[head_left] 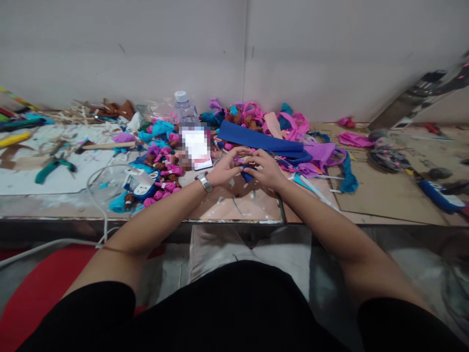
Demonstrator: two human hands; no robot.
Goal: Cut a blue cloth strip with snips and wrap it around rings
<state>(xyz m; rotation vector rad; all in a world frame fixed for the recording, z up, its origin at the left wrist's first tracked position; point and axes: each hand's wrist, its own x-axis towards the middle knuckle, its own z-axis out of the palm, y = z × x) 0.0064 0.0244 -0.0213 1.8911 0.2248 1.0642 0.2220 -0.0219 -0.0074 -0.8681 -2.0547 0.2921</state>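
My left hand (227,168), with a metal watch (204,181) on the wrist, and my right hand (266,170) meet at the middle of the workbench. Between their fingertips they both pinch a small dark blue piece of crepe paper (247,174); fingers cover part of it. Just behind the hands lies a long folded blue paper strip (260,139). A smartphone (198,149) with a lit screen leans or lies to the left of my left hand. Purple crepe paper (320,155) is heaped to the right of my right hand.
A capped plastic bottle (186,108) stands behind the phone. Colourful crumpled paper bundles (163,188) surround a blue-and-white power socket (144,186) with a white cable (89,183). Green-handled pliers (54,168) lie at left. Brown cardboard (377,195) covers the right side.
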